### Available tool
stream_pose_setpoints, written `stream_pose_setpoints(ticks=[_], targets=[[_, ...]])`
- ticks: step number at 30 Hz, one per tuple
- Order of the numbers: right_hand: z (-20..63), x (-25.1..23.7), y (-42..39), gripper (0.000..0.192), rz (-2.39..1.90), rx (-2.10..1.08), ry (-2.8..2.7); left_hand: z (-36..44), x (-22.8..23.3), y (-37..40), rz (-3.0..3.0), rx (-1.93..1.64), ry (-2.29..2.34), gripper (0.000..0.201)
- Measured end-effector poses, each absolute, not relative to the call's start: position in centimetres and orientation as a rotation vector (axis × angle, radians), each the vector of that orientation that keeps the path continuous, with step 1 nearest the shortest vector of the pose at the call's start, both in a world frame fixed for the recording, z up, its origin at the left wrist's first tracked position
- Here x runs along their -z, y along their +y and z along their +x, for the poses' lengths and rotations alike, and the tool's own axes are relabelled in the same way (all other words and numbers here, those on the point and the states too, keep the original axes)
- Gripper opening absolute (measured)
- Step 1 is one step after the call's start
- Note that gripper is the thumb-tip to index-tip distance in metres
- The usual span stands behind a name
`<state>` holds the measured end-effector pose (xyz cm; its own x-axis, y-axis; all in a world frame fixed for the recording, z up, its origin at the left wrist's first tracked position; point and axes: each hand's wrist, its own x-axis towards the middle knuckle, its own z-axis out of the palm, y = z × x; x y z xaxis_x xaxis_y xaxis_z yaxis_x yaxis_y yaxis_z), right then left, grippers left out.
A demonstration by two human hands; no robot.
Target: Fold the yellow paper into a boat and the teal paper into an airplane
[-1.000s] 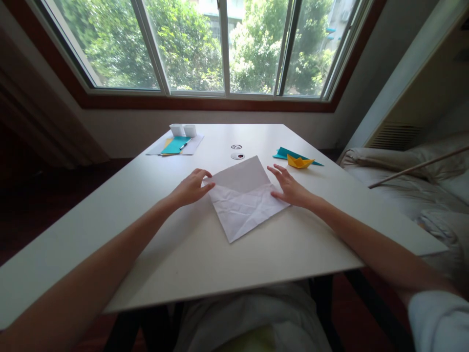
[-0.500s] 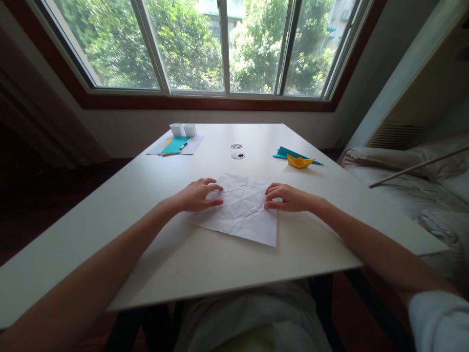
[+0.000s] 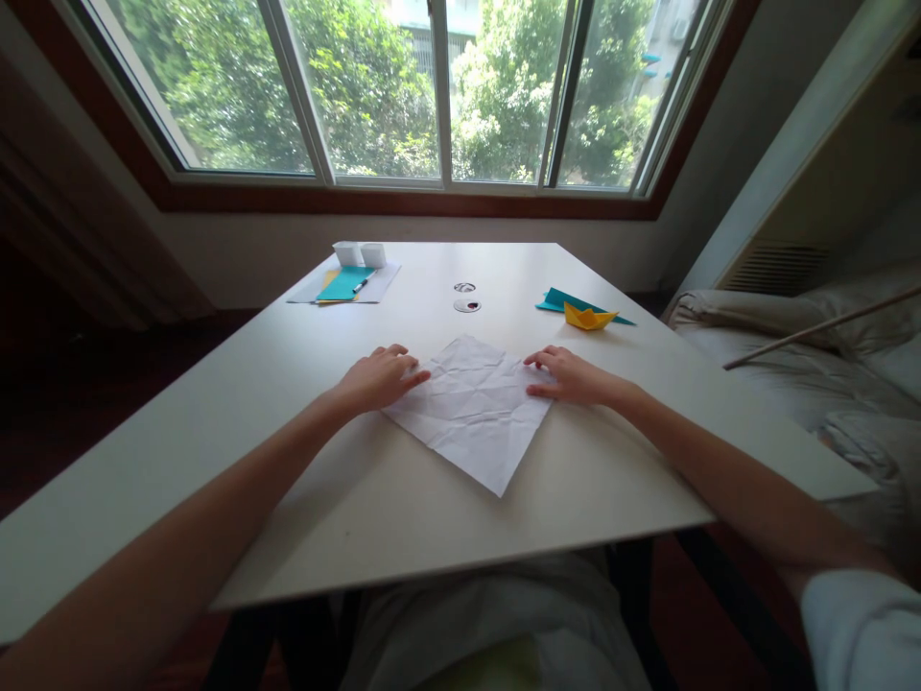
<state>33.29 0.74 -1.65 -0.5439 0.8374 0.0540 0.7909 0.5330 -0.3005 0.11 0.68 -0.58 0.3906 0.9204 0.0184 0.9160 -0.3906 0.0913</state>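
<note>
As the creased white paper lies at twelve o'clock on the desk, the left hand rests unclenched at its nine o'clock corner, the right hand, equally loose, at three.

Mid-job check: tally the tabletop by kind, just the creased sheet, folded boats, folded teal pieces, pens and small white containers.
Creased white sheet: 1
Folded yellow boat: 1
Folded teal piece: 1
Pen: 1
Small white containers: 2
Total: 6
</note>
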Motion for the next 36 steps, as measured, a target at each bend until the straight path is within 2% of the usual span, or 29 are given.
stream_pose_setpoints(ticks=[7,12,18,22,27,32,36], targets=[[33.2,1.8,0.6,0.057,-1.506,-0.427,-2.53,-0.1,0.4,1.2,2.216,-0.349,1.577,0.048],[33.4,1.9,0.8,0.064,-1.48,-0.442,-2.509,-0.1,-0.1,0.8,1.991,-0.439,1.433,0.054],[33.9,2.0,1.5,0.072,-1.438,-0.576,-2.442,-0.2,0.1,1.0,1.926,-0.617,1.33,0.049],[34.1,1.8,1.7,0.059,-1.437,-0.622,-2.393,-0.6,0.3,1.2,1.869,-0.647,1.249,0.05],[34.1,1.5,1.6,0.026,-1.411,-0.523,-2.458,-1.5,0.2,1.3,1.86,-0.508,1.213,0.056],[34.3,1.6,1.8,0.028,-1.381,-0.513,-2.457,-2.0,0.0,1.4,1.863,-0.415,1.227,0.058],[34.5,1.7,2.0,0.029,-1.363,-0.541,-2.394,-1.9,0.0,1.3,1.891,-0.441,1.211,0.05]])
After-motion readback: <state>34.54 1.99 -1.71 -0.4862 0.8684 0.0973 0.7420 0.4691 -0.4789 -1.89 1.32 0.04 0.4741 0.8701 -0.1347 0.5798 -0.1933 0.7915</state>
